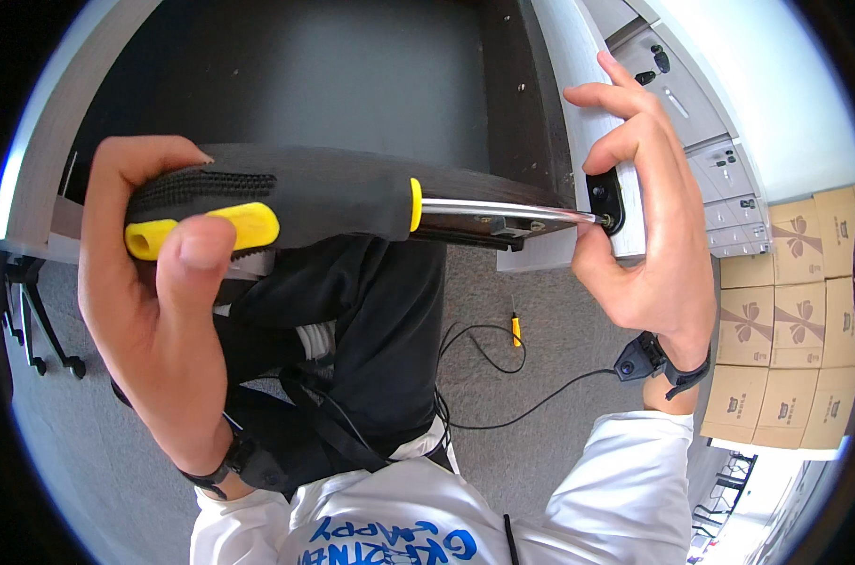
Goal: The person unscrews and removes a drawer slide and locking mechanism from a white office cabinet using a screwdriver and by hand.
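My left hand (154, 282) is wrapped round the thick handle of a screwdriver (343, 202), black with yellow parts, its thumb lying along the handle. The steel shaft runs to the right, and its tip meets the lower end of a small black plate (601, 191). That plate lies on the edge of a pale board (564, 71). Curled over the plate, my right hand (649, 179) has the index fingertip at its upper end and the thumb near the screwdriver tip. Its other fingers reach further along the board. Any screw under the tip is too small to make out.
A dark open drawer or cabinet body (352, 85) spans the far side. A second, yellow-handled screwdriver (516, 330) lies on the grey carpet beside a black cable (484, 426). Stacked cardboard boxes (748, 325) and grey drawers (696, 104) stand at the right.
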Available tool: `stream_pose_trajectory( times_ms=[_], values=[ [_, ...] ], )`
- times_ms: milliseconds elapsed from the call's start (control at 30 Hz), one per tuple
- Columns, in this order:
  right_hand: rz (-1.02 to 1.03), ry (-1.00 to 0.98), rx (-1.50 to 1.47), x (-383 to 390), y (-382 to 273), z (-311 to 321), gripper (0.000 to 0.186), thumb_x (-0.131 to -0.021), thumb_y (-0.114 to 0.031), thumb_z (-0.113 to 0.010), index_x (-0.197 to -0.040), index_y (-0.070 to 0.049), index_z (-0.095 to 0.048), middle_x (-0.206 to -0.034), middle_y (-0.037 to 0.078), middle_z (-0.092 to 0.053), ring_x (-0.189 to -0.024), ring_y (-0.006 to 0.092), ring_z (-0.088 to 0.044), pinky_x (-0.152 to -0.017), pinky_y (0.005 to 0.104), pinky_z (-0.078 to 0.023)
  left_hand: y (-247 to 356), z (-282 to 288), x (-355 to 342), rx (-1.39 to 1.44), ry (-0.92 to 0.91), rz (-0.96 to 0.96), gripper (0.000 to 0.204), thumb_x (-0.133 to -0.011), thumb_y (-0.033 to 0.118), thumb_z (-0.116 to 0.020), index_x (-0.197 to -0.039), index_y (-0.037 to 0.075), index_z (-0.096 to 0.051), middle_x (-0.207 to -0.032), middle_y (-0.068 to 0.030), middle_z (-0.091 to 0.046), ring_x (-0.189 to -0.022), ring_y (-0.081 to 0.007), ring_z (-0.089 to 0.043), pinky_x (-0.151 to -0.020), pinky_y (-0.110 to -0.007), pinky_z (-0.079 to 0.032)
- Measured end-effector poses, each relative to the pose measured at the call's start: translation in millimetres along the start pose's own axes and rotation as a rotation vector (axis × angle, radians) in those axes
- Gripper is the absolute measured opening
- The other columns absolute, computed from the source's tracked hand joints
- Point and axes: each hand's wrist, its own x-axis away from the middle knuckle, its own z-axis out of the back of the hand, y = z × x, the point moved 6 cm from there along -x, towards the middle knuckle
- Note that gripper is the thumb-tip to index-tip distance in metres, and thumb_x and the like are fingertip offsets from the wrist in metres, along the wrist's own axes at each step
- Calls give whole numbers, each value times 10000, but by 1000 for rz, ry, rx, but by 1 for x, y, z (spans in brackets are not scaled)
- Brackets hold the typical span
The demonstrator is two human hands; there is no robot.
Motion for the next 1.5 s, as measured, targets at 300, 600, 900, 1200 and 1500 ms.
stream_pose_trajectory(
  times_ms=[300,600,900,1200,1500],
  values=[
    [37,-20,-2,0,-1,2,339,-571,13,-489,-898,-65,-448,-1237,186,-572,-1370,443,-370,-1102,480,-298,-9,8,2,296,-65,-133,575,-814,338,-659,-1319,151,-460,-1253,-110,-511,-1123,-226,-555,-934,-282,-480],
    [50,-21,-5,3,1,1,391,-587,32,-483,-965,-69,-469,-1250,179,-573,-1389,438,-342,-1108,487,-294,0,3,-1,151,68,89,564,-906,618,-491,-1234,161,-532,-1025,-62,-576,-574,-55,-554,-526,-126,-421],
    [62,-20,-43,1,1,1,417,-588,39,-484,-989,-71,-470,-1252,183,-576,-1399,441,-322,-1118,489,-277,-1,7,-1,339,-25,-131,534,-860,431,-599,-1304,157,-481,-1224,-98,-510,-865,-132,-636,-683,-180,-518],
    [63,-36,-5,2,2,-1,424,-585,26,-495,-996,-80,-480,-1257,172,-575,-1401,437,-320,-1123,498,-270,-11,10,1,-115,278,275,525,-982,546,-390,-1199,128,-624,-1042,-132,-625,-920,-167,-670,-650,-187,-505],
    [71,-34,4,1,0,0,434,-587,23,-496,-1008,-81,-488,-1262,167,-575,-1405,427,-317,-1127,500,-267,-1,13,-4,339,-109,-146,457,-960,336,-490,-1379,157,-457,-1200,-78,-535,-661,-72,-550,-636,-140,-448]
  ],
)
